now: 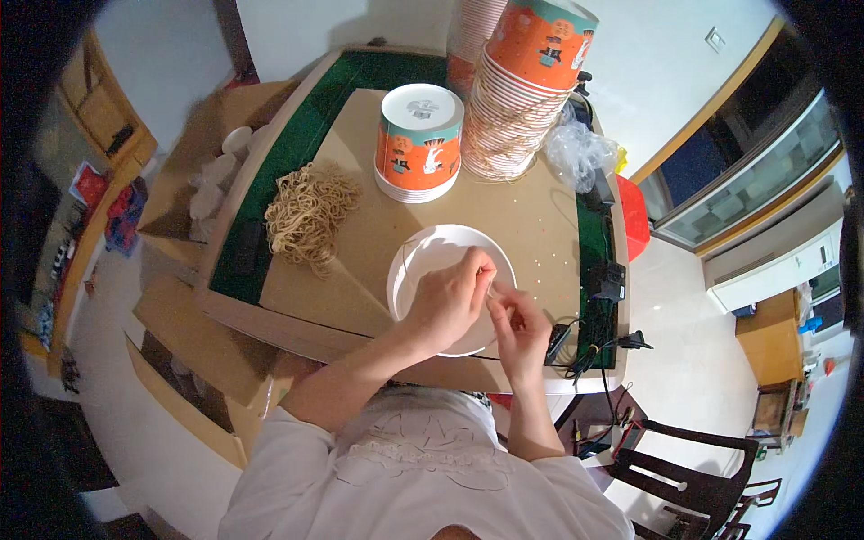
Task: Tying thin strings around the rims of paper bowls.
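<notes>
The left hand (457,297) and right hand (522,333) partly hide the white bowl (450,246). What lies between them, we cannot discern.

The round tub (412,272) shows plain white inside. The upturned paper bucket (419,160) is orange below a teal band, patterned with black-and-white figures. The tangled string heap (310,216) is pale tan, the flat cardboard sheet (504,211) brown, the tabletop (310,135) dark green.
</notes>
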Demonstrator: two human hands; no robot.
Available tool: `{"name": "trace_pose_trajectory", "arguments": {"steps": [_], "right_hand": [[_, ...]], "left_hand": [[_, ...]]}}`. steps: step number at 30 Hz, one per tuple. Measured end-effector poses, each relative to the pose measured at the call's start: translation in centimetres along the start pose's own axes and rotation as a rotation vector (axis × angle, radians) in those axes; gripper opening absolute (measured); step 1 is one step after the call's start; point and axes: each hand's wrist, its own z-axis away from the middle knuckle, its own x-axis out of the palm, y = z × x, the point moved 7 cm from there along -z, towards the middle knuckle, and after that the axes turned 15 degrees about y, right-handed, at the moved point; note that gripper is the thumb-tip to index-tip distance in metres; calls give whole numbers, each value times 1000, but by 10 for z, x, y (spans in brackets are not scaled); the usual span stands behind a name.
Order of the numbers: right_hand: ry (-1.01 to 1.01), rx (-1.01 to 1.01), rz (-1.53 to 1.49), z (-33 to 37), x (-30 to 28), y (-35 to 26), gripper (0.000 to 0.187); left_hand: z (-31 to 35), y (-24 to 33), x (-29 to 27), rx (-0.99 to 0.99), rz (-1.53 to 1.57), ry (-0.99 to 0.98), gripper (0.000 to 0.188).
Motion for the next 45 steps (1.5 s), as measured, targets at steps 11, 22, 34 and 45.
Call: {"name": "trace_pose_trajectory", "arguments": {"steps": [11, 22, 34, 45], "right_hand": [[-68, -60, -67, -22, -11, -24, 6], [-185, -131, 16, -9, -20, -4, 15], [8, -424, 77, -44, 9, -38, 6], [-260, 494, -178, -59, 43, 93, 14]], "left_hand": [[-2, 11, -12, -137, 153, -190, 13], [-25, 18, -35, -418, 512, -247, 12], [-36, -30, -95, 14, -303, 89, 48], [19, -166, -47, -791, 156, -268, 25]]}}
